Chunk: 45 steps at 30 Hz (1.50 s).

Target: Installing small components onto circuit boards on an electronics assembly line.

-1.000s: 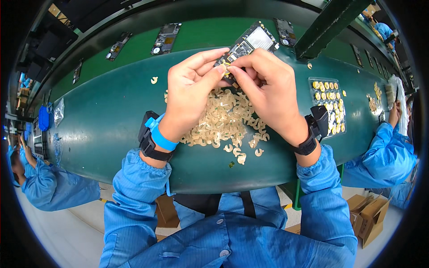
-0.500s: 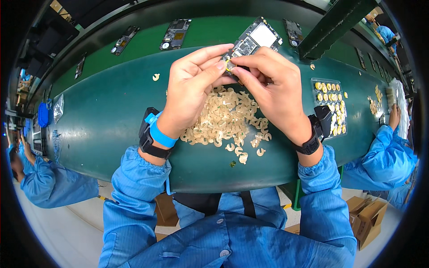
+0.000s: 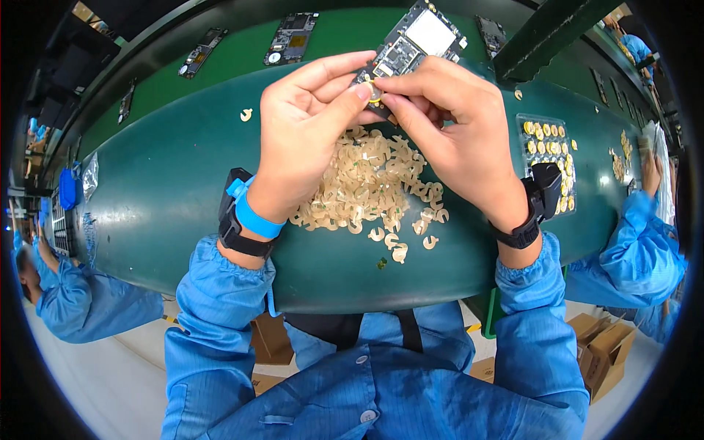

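A dark circuit board (image 3: 400,57) with a large pale square patch is held tilted above the bench. My left hand (image 3: 301,121) grips its near end, thumb on top and fingers behind. At that same end lies a round coin cell (image 3: 375,92) with a yellow rim. My right hand (image 3: 451,121) is closed in a pinch at the cell's right edge, thumb and forefinger nearly together; whether they grip the cell or only press it, I cannot make out. Below both hands a heap of small beige notched discs (image 3: 367,187) is spread on the green bench.
To the right stands a clear tray (image 3: 546,158) of yellow-rimmed coin cells. More circuit boards (image 3: 292,40) lie along the green strip at the back. A dark green post (image 3: 546,40) rises at the back right. Co-workers in blue sit at left and right (image 3: 631,253).
Both hands and the board appear slightly higher in the picture, and the hands sit a little farther apart at the wrists. The pinch at the coin cell continues.
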Motion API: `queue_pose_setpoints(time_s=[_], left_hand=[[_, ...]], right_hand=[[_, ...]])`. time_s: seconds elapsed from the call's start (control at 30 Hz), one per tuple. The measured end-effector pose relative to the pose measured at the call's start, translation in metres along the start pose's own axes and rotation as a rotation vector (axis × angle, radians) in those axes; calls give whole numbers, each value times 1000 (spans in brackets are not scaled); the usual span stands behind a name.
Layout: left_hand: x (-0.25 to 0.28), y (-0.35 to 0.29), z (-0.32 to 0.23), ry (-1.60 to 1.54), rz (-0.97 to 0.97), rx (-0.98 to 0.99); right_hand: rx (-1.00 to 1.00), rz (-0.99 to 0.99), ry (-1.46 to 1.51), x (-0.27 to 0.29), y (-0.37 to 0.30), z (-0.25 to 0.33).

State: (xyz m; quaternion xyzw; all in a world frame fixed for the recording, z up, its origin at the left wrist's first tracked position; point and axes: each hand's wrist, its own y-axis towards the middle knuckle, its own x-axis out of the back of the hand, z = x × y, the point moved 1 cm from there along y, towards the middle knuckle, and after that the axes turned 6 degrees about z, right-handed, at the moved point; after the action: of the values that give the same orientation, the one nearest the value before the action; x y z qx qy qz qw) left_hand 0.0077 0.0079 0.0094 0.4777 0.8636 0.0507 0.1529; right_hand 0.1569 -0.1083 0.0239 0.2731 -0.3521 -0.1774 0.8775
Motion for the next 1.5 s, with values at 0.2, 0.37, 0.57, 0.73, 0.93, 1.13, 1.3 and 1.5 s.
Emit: queue_pose_setpoints(time_s=[0.2,0.37,0.57,0.73,0.93,1.13,1.3,1.5], left_hand=[[-2,-1,-4,13,-8,7],[-1,-1,-1,9,4,-1],[-2,-1,-1,11,4,0],[-2,-2,-3,34,15,-8],[0,-1,-5,-3,48,-76],[-1,-1,-3,-39,58,-105],[-4,-3,-7,-22,66,-109],[-6,-4,-5,4,45,-91]], right_hand=[[16,-6,25,-2,0,-3],[20,1,10,-2,-1,-4],[36,-7,3,-2,-1,-2],[13,-40,8,-3,-1,-1],[74,-118,-88,-1,1,1],[92,-127,-101,-4,-1,4],[119,-152,-118,-5,0,3],[134,-205,-109,-8,-1,3]])
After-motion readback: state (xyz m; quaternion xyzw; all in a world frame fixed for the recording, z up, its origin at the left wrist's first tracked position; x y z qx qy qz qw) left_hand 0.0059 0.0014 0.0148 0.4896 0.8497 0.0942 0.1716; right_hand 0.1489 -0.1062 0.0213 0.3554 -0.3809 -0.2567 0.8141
